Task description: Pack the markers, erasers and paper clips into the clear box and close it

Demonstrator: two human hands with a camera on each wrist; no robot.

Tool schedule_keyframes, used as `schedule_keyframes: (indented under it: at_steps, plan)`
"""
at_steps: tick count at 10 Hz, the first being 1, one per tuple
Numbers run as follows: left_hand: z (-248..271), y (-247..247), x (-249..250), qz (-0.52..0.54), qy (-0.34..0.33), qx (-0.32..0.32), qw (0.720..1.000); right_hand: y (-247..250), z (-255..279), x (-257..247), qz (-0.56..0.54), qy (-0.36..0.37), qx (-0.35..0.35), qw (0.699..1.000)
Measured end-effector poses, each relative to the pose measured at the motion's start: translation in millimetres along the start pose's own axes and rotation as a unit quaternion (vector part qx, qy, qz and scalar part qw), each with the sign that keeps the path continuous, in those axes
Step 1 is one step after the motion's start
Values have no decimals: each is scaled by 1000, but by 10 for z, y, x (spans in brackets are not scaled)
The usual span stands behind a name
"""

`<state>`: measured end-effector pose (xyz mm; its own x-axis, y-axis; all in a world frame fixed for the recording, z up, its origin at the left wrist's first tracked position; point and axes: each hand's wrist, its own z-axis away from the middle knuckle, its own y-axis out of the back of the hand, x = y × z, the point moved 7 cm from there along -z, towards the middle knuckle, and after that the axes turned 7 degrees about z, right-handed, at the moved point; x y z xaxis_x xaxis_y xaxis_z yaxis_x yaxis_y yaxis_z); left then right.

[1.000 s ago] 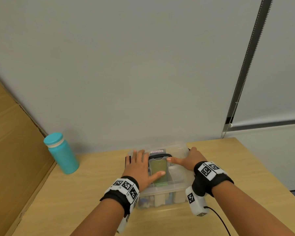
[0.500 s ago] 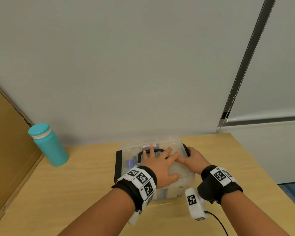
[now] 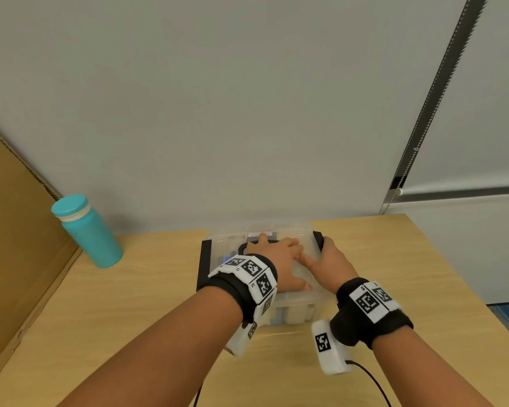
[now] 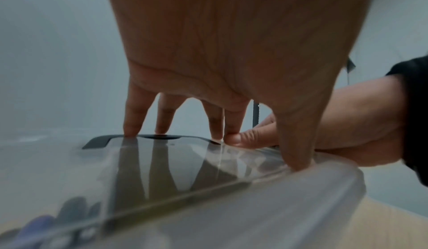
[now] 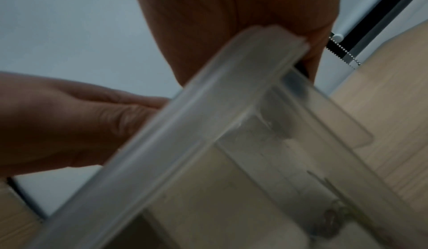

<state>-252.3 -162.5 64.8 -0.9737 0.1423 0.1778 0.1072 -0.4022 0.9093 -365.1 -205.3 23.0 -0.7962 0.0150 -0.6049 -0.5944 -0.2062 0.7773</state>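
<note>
The clear box (image 3: 294,309) stands on the wooden table (image 3: 159,304) with its lid (image 4: 231,216) on. My left hand (image 3: 276,259) lies flat on the lid, fingers spread and fingertips (image 4: 130,130) pressing by the black handle (image 4: 97,141). My right hand (image 3: 326,259) holds the box's right edge, its thumb (image 4: 234,139) on the lid and its fingers curled over the black right latch (image 3: 318,239). The black left latch (image 3: 204,265) stands out from the side. White erasers (image 3: 294,314), bluish markers (image 4: 69,209) and paper clips (image 5: 333,220) show through the plastic.
A teal bottle (image 3: 86,230) stands at the back left beside a leaning cardboard sheet (image 3: 12,245). The grey wall (image 3: 247,113) is right behind the box. The table's edge runs down the right, and a black cable (image 3: 370,383) trails from my right wrist.
My left hand slid from the lid's left half to its middle. My right hand moved off the lid top to the right edge and latch. Since half a second ago little has moved.
</note>
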Motion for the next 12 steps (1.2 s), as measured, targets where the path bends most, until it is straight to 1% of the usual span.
schedule_keyframes:
  at_steps: [1,2,3,4,5,6,8,9,10,11,12]
  plan:
    - [-21,-58,-44,12,2,-5,1000,-41,100,-39,100,-13,40,994]
    - [-53,-82,-52,9,-2,-5,1000,-43,184,-66,142,-26,77,987]
    - [-69,-100,-61,8,-1,-8,1000,-19,196,-88,161,-24,84,983]
    - [-104,-122,-76,6,-6,-10,1000,-16,190,-130,181,-4,83,980]
    - [-124,-157,-88,1,-5,-11,1000,-27,180,-151,196,12,76,978]
    - [-85,-150,-81,9,6,-11,1000,-38,192,-152,188,11,72,979]
    - [-32,-172,-98,36,8,1,999,-59,186,-154,131,13,71,989]
    - [-7,-219,-181,32,3,23,999,-68,193,-120,88,20,75,993]
    - [148,-259,-328,58,5,82,995,-57,222,-64,-13,33,66,997]
    - [522,-320,-598,89,35,159,983,-78,394,66,-77,23,32,996]
    - [1089,-527,-850,110,84,223,965,-204,847,276,-81,31,8,996]
